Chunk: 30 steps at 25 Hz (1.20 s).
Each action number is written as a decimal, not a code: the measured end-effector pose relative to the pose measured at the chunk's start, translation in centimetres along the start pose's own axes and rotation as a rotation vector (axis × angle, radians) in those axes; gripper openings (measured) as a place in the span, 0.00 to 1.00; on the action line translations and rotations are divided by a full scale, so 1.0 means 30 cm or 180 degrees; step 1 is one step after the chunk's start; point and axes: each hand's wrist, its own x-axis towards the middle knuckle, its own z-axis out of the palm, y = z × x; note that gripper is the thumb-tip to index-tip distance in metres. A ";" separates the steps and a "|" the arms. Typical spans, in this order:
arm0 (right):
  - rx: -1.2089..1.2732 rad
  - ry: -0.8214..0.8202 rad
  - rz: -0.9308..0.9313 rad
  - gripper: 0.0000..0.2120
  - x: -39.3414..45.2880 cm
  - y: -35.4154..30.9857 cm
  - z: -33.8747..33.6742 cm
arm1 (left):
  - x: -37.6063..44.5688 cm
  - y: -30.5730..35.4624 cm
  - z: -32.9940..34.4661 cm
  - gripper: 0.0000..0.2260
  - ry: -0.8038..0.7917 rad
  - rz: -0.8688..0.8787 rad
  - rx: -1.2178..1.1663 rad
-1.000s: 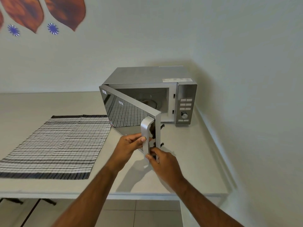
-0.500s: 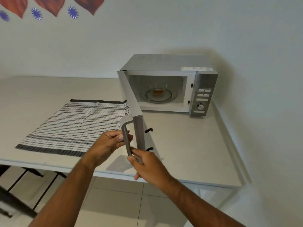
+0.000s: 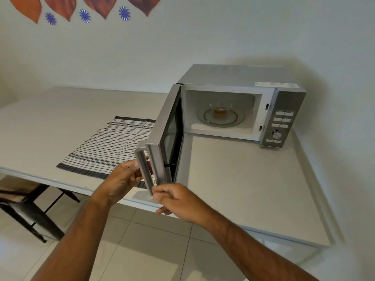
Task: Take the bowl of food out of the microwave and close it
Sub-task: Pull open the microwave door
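While the microwave (image 3: 239, 106) stands open on the counter (image 3: 243, 189), both of the person's hands are at its door handle (image 3: 144, 169). The left hand (image 3: 123, 179) is curled around the handle from the left side, grasping it. The right hand (image 3: 176, 197) sits at the handle's lower end with fingers loosely bent; whether it grips or only touches cannot be told.

Ahead of the hands and off to their right, deep in the oven cavity, a clear bowl (image 3: 220, 110) of orange-brown food rests at the centre of the round turntable (image 3: 220, 118). The door (image 3: 162, 134) swings out toward the hands, roughly square to the oven front.

Likely risks: the bowl may be hot and looks like smooth glass, so a hurried reach could slip or spill. If the door drifts back, it could knock an arm reaching in. The handle hangs near the counter edge, so a hard pull might shift the oven.

Counted: one microwave, one door, one handle, one bowl, one turntable, two hands. Left of the left hand lies one striped placemat (image 3: 109, 147). On the wall beyond are three blue flower stickers (image 3: 84, 16) and four orange-brown leaf shapes (image 3: 60, 7), partly cut off.
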 end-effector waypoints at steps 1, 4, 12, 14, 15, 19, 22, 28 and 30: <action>0.0044 0.0033 -0.0049 0.19 0.003 -0.007 -0.015 | -0.005 0.001 -0.022 0.27 0.0041 0.0027 0.0025; 0.0225 0.0124 -0.0150 0.13 0.009 -0.009 -0.089 | -0.019 -0.001 -0.073 0.22 0.0137 0.0078 0.0000; -0.0395 0.0716 0.0076 0.08 0.048 0.158 -0.349 | -0.057 0.068 -0.097 0.23 0.0388 0.0047 0.0115; -0.0431 0.0827 0.0171 0.08 0.053 0.196 -0.414 | -0.064 0.116 -0.071 0.24 0.0669 0.0021 0.0249; -0.0419 0.0887 0.0208 0.07 0.053 0.211 -0.447 | -0.061 0.146 -0.056 0.25 0.0865 0.0000 0.0458; -0.0362 0.1082 0.0302 0.07 0.046 0.252 -0.568 | -0.087 0.332 0.092 0.13 0.2243 0.0971 0.1325; -0.0177 0.1224 0.0359 0.07 0.046 0.266 -0.641 | -0.100 0.427 0.320 0.02 0.2370 0.2189 0.2036; -0.0020 0.1442 0.0418 0.09 0.043 0.282 -0.730 | 0.056 0.244 0.731 0.02 0.0955 0.1597 0.2282; 0.0018 0.1516 0.0443 0.09 0.039 0.292 -0.752 | 0.127 0.145 0.786 0.01 0.0799 0.1099 0.1974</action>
